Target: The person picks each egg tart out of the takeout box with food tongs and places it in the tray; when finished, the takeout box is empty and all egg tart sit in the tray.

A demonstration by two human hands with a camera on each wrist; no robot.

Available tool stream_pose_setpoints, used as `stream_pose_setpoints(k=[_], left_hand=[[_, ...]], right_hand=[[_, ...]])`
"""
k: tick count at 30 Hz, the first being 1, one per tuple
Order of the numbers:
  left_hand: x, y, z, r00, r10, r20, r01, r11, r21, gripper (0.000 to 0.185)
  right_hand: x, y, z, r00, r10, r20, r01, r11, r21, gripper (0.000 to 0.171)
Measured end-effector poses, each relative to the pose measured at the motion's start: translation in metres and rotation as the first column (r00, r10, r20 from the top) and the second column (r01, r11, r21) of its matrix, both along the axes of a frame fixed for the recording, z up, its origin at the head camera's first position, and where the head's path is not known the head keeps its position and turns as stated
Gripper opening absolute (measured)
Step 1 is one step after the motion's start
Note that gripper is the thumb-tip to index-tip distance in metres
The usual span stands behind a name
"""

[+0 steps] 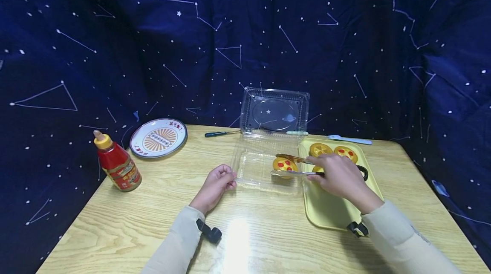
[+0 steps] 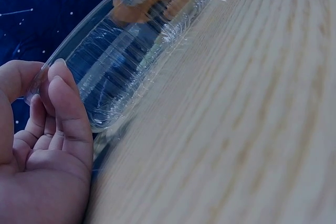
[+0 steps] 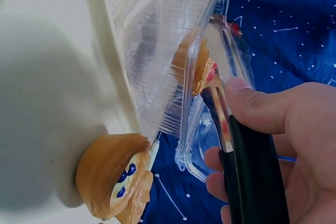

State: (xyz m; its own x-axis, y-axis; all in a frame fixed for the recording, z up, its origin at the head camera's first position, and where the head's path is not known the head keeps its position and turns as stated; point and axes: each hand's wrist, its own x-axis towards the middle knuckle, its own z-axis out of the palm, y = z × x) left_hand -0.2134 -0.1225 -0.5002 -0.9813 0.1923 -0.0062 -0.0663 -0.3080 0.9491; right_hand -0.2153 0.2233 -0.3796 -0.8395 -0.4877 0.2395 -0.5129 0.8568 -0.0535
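Note:
My left hand [image 1: 216, 184] pinches the near left rim of a clear plastic clamshell box [image 1: 249, 171], whose lid [image 1: 274, 110] stands raised at the back. My right hand [image 1: 341, 176] grips metal tongs [image 1: 293, 173] by their black handles [image 3: 257, 177]. Between the tong arms sits a tart [image 1: 284, 164] with red topping, inside the box's right part; whether it touches the bottom I cannot tell. On the yellow tray [image 1: 330, 212] to the right are more tarts: one [image 1: 320, 149] at the back left, a red-topped one [image 1: 346, 154], and a blue-dotted one [image 3: 113, 177] partly hidden by my right hand in the head view.
A red sauce bottle [image 1: 119, 165] with a yellow cap stands at the left. Beside it a white patterned plate [image 1: 159, 138] leans at the table's back edge. A dark-handled utensil [image 1: 216, 134], a pale-handled one [image 1: 297, 133] and a blue fork [image 1: 350, 139] lie along the back.

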Motion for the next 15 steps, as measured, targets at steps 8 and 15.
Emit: stream_pose_setpoints(k=[8, 15], left_hand=[[0.001, 0.0, -0.001, 1.0, -0.014, 0.001, 0.014, 1.0, -0.009, 0.013], [0.001, 0.0, 0.0, 1.0, -0.004, 0.003, 0.004, 1.0, -0.01, 0.013]], right_hand=[[0.011, 0.015, 0.006, 0.999, -0.032, 0.027, 0.034, 0.997, -0.07, 0.052], [0.02, 0.032, 0.014, 0.996, -0.075, 0.038, 0.078, 0.993, -0.086, 0.053]])
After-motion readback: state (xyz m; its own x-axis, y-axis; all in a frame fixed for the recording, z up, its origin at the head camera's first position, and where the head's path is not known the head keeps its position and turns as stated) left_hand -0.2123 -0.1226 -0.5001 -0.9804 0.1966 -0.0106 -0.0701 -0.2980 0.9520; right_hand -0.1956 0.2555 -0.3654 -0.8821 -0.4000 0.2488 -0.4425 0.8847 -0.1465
